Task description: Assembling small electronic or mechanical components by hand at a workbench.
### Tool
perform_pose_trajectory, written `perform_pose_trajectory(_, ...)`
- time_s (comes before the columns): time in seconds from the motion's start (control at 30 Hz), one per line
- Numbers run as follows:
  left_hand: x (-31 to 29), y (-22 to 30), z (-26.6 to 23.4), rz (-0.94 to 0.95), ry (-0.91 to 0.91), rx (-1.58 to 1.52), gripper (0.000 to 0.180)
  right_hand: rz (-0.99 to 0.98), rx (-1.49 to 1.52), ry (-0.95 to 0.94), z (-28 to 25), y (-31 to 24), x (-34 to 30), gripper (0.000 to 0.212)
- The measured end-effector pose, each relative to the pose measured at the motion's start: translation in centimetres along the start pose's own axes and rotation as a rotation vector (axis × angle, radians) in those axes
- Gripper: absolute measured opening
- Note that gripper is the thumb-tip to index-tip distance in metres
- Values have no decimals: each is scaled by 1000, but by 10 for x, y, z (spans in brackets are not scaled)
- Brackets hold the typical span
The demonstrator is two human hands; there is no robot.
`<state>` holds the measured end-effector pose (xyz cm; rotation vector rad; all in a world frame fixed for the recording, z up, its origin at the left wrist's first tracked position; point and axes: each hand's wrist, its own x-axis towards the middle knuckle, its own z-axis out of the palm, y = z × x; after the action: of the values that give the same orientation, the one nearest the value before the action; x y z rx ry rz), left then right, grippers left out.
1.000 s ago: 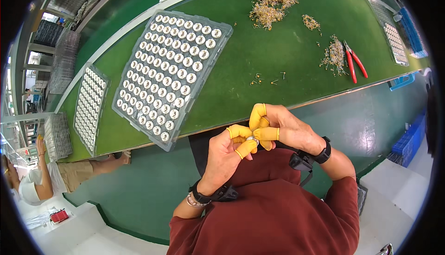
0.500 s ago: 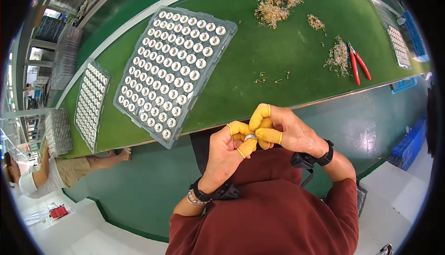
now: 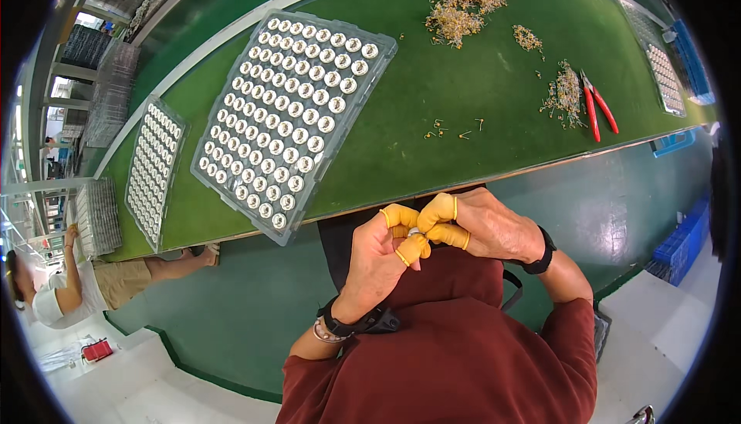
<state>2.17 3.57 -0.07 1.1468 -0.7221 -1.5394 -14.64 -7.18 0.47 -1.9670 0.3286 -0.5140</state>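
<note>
Pinching small silver round part [image 3: 415,232] in left hand [image 3: 376,256], off bench [image 3: 386,173] toward six o'clock; now rolling right hand [image 3: 494,227] over at three o'clock, can't tell if gripping; apparently adjusting hold mid-handling.

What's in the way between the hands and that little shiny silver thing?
Nothing visible blocks them. The small silvery piece, partly hidden, sits in the fingertips of the left hand, and those of the right hand are right beside it. Only snug yellow finger covers show between skin and piece.
</note>
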Motion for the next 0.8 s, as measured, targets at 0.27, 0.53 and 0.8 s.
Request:
perform_pose_trajectory(0.27,0,-1,-2,34,-46,-48,19,-173,-79,139,12,11,-6,15)
perform_pose_trajectory(0.53,-4,2,-2,43,-22,6,18,82,91,111,7,-4,-4,18)
perform_pose_trajectory(0.8,-2,1,-5,77,6,151,12,122,97,70,5,-8,0,17)
